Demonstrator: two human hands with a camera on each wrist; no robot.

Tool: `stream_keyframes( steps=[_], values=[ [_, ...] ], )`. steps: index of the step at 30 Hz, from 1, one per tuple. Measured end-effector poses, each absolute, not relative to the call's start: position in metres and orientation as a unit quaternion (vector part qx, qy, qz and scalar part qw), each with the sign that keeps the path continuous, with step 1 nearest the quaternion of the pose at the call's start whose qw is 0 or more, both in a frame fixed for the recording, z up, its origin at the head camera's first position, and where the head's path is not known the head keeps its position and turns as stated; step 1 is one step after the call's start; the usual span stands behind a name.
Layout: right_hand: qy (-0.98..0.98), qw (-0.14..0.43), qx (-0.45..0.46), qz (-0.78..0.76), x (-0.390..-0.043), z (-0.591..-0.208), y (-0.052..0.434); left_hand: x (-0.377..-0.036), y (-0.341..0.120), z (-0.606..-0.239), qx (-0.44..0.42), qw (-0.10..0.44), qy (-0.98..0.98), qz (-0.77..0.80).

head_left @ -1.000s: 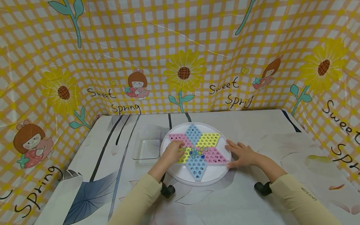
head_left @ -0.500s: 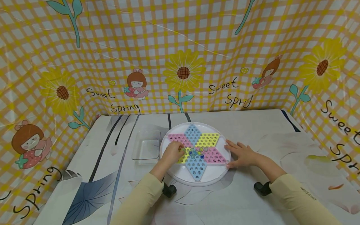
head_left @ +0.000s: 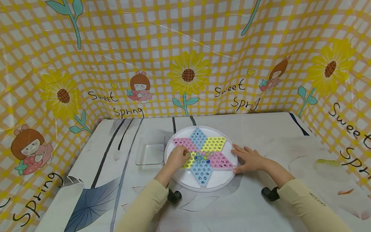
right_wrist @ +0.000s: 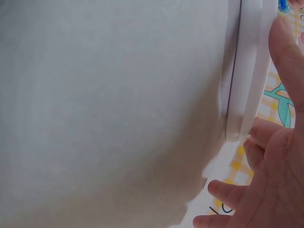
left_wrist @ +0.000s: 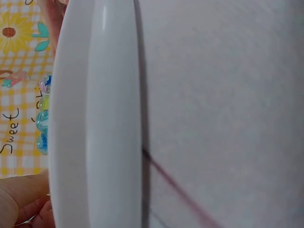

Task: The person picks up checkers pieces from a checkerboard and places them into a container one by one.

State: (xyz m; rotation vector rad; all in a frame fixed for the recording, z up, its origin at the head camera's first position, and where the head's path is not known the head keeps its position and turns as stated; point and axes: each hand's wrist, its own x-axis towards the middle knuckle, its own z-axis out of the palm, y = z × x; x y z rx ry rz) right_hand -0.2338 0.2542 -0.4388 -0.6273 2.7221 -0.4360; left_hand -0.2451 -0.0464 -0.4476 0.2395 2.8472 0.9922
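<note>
On the tabletop (head_left: 266, 129) lies a Chinese checkers board (head_left: 215, 182), marbles (head_left: 199, 158) clustered at its centre. The left hand (head_left: 176, 159) curls its fingers over a yellow triangle (head_left: 187, 164) — I cannot tell whether they pinch a marble — while the right hand (head_left: 250, 160), fingers spread, rests at the board's rim.

Box (head_left: 153, 154) left of game board (head_left: 202, 174); marbles (head_left: 199, 158) on board's middle; cloth (head_left: 156, 58) behind table (head_left: 255, 129).

Before you: a smooth, glossy plastic board (head_left: 221, 175), shiny, glass-like marbles (head_left: 199, 159), a clear plastic box (head_left: 150, 155), your matt cloth sleeves (head_left: 146, 198) and a creased, faintly shiny backdrop (head_left: 162, 38).
</note>
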Motion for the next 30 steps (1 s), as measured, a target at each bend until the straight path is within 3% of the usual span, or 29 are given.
stream_keyframes(
  steps=[30],
  values=[
    [0.951,0.161,-0.216,-0.151,-0.235,-0.437,0.253,-0.244,-0.061,-0.423,0.147,-0.038,0.89,0.43]
  ],
)
